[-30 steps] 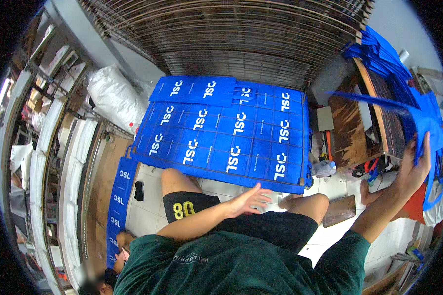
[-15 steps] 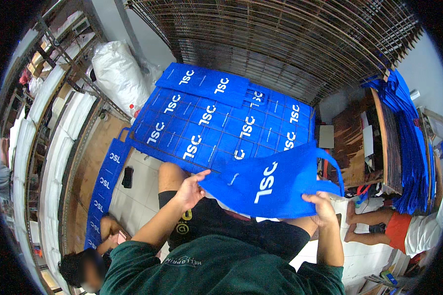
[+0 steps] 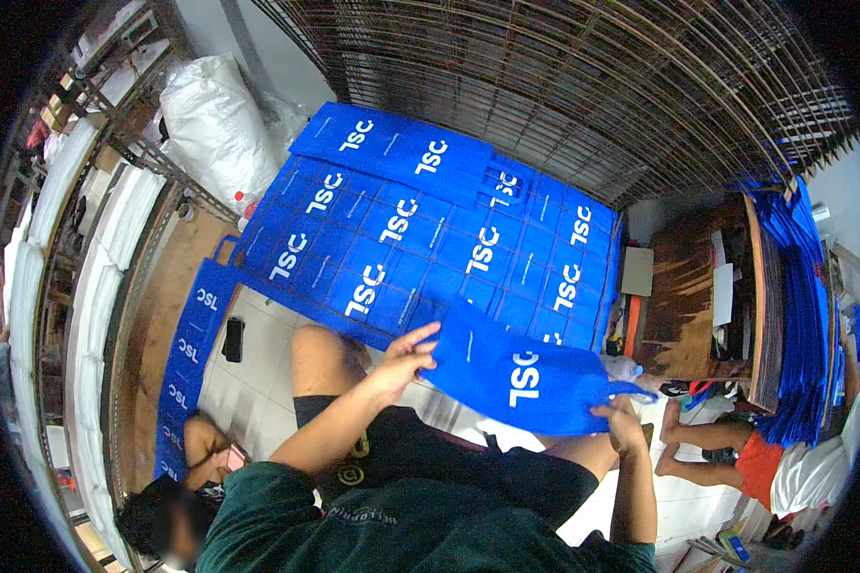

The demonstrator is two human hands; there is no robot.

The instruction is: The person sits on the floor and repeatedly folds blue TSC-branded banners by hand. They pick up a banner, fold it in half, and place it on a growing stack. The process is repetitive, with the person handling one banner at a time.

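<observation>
1. The held blue bag [image 3: 487, 363] was btwn the 2 hands, above the lap, nr the close edge of the rows of blue bags [image 3: 401, 224].
2. Its long way ran L to R, w/ the R end a bit lower. It was to the R of the L hand [image 3: 401, 372] & up-L of the R hand [image 3: 627, 427]. Each hand was at 1 end, so neither was clearly nearer.
3. R fingers were curled in, w/ a pinch on the low R corner, by the blue strap [image 3: 633, 390].
4. L fingers were part spread at the L edge; can't tell if they gripped it.
5. The rows were flat, w/ thin wire lines across. Wire racks [image 3: 583, 86] rose behind.
6. Room: tile floor [image 3: 268, 320], black phone [image 3: 233, 339] on it, white sack [image 3: 215, 124] far L, wood cabinet [image 3: 688, 315] on R, 2 other ppl, 1 in red shorts [image 3: 760, 468].
</observation>
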